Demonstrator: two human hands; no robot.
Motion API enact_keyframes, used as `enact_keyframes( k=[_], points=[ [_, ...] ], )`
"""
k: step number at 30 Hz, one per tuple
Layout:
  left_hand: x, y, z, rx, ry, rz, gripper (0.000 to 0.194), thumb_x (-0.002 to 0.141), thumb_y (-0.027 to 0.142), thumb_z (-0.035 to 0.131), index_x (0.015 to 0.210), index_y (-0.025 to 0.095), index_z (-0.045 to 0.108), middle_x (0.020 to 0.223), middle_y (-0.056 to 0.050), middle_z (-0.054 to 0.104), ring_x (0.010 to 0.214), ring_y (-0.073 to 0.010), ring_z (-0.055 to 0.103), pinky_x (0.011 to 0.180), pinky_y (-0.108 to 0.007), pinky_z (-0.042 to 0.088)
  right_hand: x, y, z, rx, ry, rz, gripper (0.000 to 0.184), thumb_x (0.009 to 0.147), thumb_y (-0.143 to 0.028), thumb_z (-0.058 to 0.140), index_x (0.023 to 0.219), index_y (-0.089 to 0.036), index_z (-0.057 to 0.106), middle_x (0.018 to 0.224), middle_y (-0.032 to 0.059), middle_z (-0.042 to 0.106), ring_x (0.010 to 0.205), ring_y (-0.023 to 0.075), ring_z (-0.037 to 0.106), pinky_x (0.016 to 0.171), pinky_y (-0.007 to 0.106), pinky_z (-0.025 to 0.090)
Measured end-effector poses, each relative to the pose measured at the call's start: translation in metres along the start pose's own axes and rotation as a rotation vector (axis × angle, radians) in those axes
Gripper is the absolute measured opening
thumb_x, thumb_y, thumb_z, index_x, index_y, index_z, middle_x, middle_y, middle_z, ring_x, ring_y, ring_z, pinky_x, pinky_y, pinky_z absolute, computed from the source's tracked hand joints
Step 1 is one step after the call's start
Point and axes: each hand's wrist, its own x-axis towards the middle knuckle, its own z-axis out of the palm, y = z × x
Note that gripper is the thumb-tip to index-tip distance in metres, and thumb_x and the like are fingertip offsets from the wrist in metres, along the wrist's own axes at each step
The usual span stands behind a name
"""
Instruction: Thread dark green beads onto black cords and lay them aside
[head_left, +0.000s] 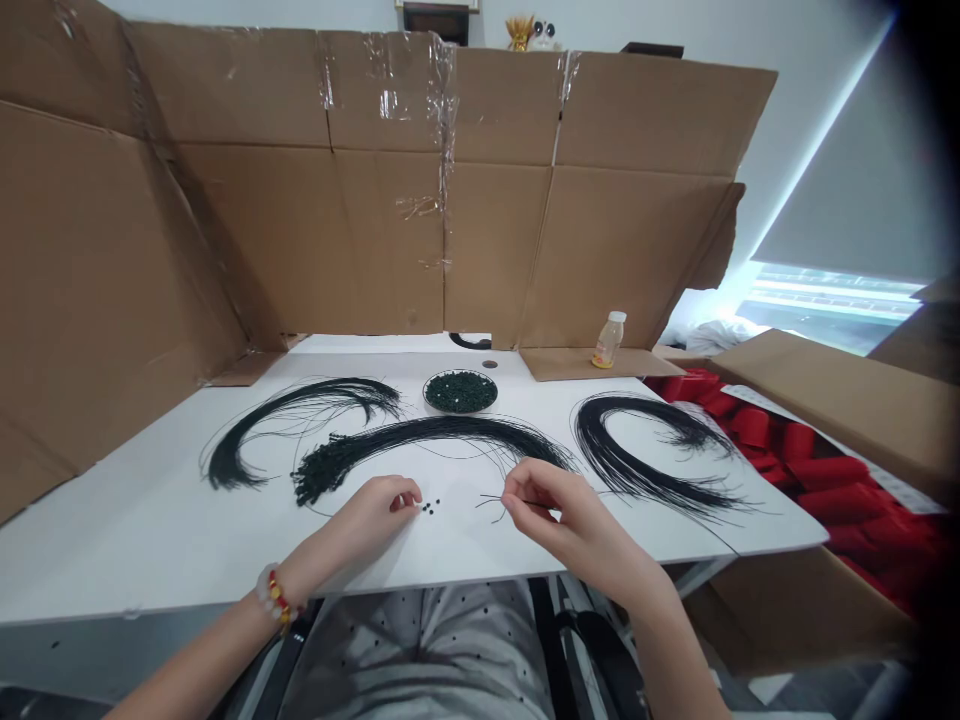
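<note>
- Step in hand, my read: two-handed fine work, right hand (562, 505) keeping thin black strands (491, 496) up, left hand (379, 515) at the loose dark pieces (427, 507).
- Right fingers: pinched narrow on the strands; free ends poke out toward the left hand. Strand count unclear.
- Left fingers: thumb and index curled, tips nearly together, just beside the loose pieces. Can't tell if a piece is between them.
- Next move, judged: calls for a precise tip pinch on the left, since the pieces are tiny, plus a steady right grip so the thin ends don't wander. Pieces could roll or slip.
- Loose pieces: small scatter on the white desk (150, 530), between the hands, nearer the left.
- Round dish (460, 412): beyond the hands, well filled with small dark green pieces (460, 390), a few pale specks among them.
- Middle bundle (450, 427): black strands curving in front of the dish, dark green pieces clustered at its left end.
- Left bundle (240, 440) and right bundle (600, 440): curved black strands, one each side.
- Open carton (840, 370), right of desk: many red rolls (825, 473).
- Bottle (608, 340): white cap, yellowish lower part, stands on cardboard at the back; contents unclear.
</note>
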Motion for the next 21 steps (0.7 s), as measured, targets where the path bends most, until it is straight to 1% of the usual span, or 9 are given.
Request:
enact_keyframes(
  k=[5,10,17,21],
  points=[
    [0.001,0.003,0.004,-0.008,-0.002,0.016,0.018,0.083,0.017,0.056,0.085,0.021,0.074,0.085,-0.003,0.076,0.079,-0.0222,0.067,0.072,-0.029,0.047,0.0,-0.002,0.001,-0.006,-0.006,-0.009,0.013,0.098,-0.024,0.057,0.086,-0.021,0.058,0.075,-0.0039,0.048,0.067,0.0131,0.04,0.06,0.026,0.034],
    [0.003,0.007,0.006,0.012,0.001,0.038,0.02,0.087,0.019,0.055,0.086,0.02,0.076,0.094,-0.007,0.077,0.089,-0.0248,0.069,0.082,-0.033,0.049,0.001,-0.001,0.002,-0.021,-0.004,-0.015,0.011,0.097,-0.024,0.058,0.086,-0.022,0.058,0.075,-0.0042,0.047,0.067,0.0133,0.04,0.06,0.027,0.034],
    [0.001,0.013,0.005,0.036,-0.015,0.048,0.024,0.092,0.022,0.053,0.083,0.019,0.074,0.089,-0.008,0.072,0.088,-0.0259,0.067,0.081,-0.036,0.048,0.008,0.002,0.006,0.033,0.02,-0.068,0.016,0.098,-0.028,0.061,0.085,-0.02,0.058,0.073,-0.0046,0.047,0.065,0.0123,0.038,0.059,0.027,0.031],
    [0.0,0.012,0.007,0.021,-0.007,0.057,0.026,0.095,0.024,0.047,0.083,0.021,0.07,0.091,-0.007,0.07,0.087,-0.0249,0.066,0.082,-0.036,0.049,0.012,0.004,0.009,0.128,0.057,-0.088,0.018,0.098,-0.03,0.063,0.083,-0.02,0.06,0.073,-0.004,0.047,0.068,0.0126,0.039,0.062,0.026,0.033]
  ],
)
